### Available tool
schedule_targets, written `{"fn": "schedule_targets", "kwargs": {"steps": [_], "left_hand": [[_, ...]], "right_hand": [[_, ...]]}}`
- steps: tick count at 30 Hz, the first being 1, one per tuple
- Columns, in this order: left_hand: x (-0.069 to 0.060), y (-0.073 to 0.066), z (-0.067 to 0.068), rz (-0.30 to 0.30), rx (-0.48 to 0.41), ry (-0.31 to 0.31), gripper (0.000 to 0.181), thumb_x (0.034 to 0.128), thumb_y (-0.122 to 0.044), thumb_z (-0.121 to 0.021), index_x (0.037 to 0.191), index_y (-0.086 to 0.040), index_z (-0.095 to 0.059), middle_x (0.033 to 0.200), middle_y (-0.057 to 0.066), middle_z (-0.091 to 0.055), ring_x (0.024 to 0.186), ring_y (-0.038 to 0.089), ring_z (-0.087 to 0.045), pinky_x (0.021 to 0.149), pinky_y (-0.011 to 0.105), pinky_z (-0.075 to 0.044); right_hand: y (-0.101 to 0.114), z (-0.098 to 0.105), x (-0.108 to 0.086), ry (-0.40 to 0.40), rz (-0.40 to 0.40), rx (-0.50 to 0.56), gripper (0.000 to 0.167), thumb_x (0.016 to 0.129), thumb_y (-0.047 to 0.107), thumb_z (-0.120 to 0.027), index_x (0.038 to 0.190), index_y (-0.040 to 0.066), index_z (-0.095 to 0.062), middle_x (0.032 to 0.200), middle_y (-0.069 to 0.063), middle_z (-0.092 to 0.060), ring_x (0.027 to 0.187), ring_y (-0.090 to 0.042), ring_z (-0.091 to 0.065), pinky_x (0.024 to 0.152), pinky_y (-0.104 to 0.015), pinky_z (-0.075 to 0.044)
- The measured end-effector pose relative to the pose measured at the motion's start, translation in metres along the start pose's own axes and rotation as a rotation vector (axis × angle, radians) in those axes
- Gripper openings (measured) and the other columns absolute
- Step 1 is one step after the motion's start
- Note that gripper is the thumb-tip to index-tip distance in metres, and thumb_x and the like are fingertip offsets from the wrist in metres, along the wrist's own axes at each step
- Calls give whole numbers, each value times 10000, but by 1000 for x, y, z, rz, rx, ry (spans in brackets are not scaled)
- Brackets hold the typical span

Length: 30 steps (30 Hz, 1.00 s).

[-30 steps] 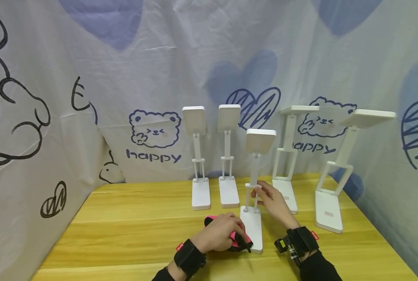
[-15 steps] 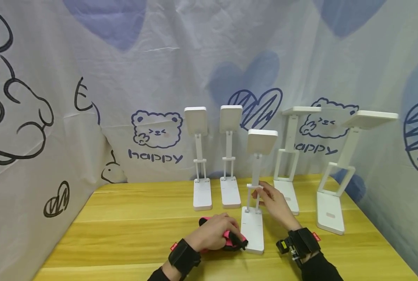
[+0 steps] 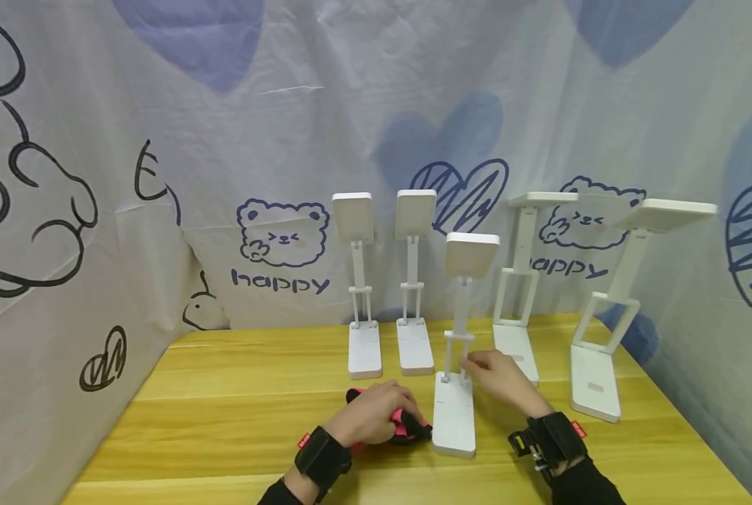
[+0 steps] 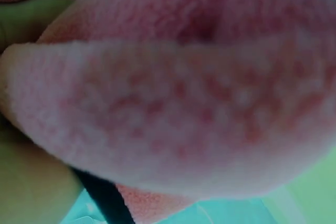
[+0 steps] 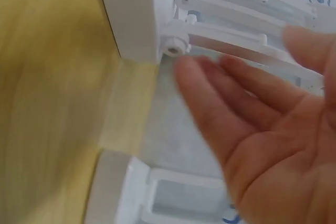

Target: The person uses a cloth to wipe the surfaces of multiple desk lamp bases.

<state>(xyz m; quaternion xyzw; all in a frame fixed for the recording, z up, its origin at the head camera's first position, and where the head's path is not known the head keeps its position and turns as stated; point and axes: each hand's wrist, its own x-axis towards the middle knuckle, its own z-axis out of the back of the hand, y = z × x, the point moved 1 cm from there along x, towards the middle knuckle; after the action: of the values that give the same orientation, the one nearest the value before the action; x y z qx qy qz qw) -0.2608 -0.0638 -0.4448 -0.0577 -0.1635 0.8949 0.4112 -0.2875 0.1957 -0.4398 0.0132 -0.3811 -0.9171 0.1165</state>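
My left hand point(image 3: 371, 414) grips a fluffy pink cloth with black edging point(image 3: 406, 425) on the table, just left of the nearest white stand. Up close in the left wrist view, the pink pile point(image 4: 173, 108) hides most of the fingers. That nearest white folding stand point(image 3: 454, 417) has a flat base, two thin legs and a tilted rectangular head. Beside its legs, on the right, is my right hand point(image 3: 501, 375). In the right wrist view the fingers point(image 5: 210, 98) are extended near the leg hinge, thumb apart, holding nothing; whether they touch the leg I cannot tell.
Two similar stands point(image 3: 365, 351) point(image 3: 415, 347) are at the back, left of the nearest one. Two more point(image 3: 515, 344) point(image 3: 593, 379) stand to the right with flatter heads. A printed curtain point(image 3: 281, 140) hangs behind the wooden table point(image 3: 237, 400).
My left hand has slid leftward with the cloth, off the stand's base. My right hand has come down from the stand's crossbar toward the lower legs. The stand is in place.
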Motion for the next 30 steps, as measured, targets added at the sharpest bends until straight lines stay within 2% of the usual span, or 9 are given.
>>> {"fn": "schedule_targets", "kwargs": {"steps": [3,7,8,11,14,15,19,23,30], "left_hand": [[-1,3,-1,22,13,11,543,743,99,-653,1035,-346,-763,1128,-137,-672,1069,108,-576,951,306,-473],[-3,5,-1,47,24,20,537,751,94,-658,1031,-353,-762,1137,-135,-674,1078,115,-578,962,319,-471],[-3,6,-1,53,27,21,532,754,91,-661,1034,-351,-762,1140,-130,-674,1082,117,-579,964,321,-472],[-4,7,0,67,33,14,514,761,81,-671,1043,-340,-760,1134,-119,-675,1082,115,-578,965,327,-472],[-3,8,0,66,34,-8,475,772,58,-689,1061,-312,-759,1108,-109,-683,1061,106,-584,950,318,-480],[-3,9,-1,63,34,-18,454,777,46,-698,1065,-300,-759,1094,-106,-686,1047,100,-592,940,310,-485],[-2,10,-2,68,33,-49,396,788,0,-731,1094,-251,-752,1075,-76,-694,1016,93,-620,909,290,-503],[-2,10,-3,88,35,-52,395,798,-21,-731,1124,-244,-738,1089,-61,-687,1016,93,-618,903,283,-501],[-2,10,-5,107,48,-39,364,814,-62,-729,1117,-264,-734,1078,-78,-673,1010,95,-600,886,287,-495]], "right_hand": [[2,1,-5,73,-31,-51,323,995,298,-555,1051,42,-744,798,-70,-651,607,-142,-478,588,-295,-383],[9,0,-10,107,-60,-86,264,962,295,-609,1031,98,-770,905,-55,-721,666,-126,-526,629,-309,-403],[10,-1,-11,117,-55,-82,247,956,297,-617,987,109,-775,823,-17,-685,624,-119,-460,607,-294,-358],[17,-4,-12,165,21,-101,217,950,260,-628,849,104,-740,662,40,-517,576,-109,-357,567,-258,-287],[26,-11,-16,193,120,-156,198,918,243,-670,836,66,-707,691,37,-544,623,-107,-474,567,-254,-388],[30,-13,-17,195,131,-182,205,901,246,-691,873,44,-714,758,8,-624,680,-135,-554,608,-284,-455],[45,-25,-26,204,129,-276,430,805,312,-789,1074,-14,-714,1072,-138,-691,983,-290,-640,840,-463,-518],[52,-36,-33,234,164,-364,609,711,373,-855,1133,-28,-677,1110,-139,-623,985,-289,-586,837,-475,-496],[53,-45,-38,197,216,-464,780,580,401,-923,1166,-23,-631,1082,-114,-555,963,-269,-535,758,-463,-508]]}}
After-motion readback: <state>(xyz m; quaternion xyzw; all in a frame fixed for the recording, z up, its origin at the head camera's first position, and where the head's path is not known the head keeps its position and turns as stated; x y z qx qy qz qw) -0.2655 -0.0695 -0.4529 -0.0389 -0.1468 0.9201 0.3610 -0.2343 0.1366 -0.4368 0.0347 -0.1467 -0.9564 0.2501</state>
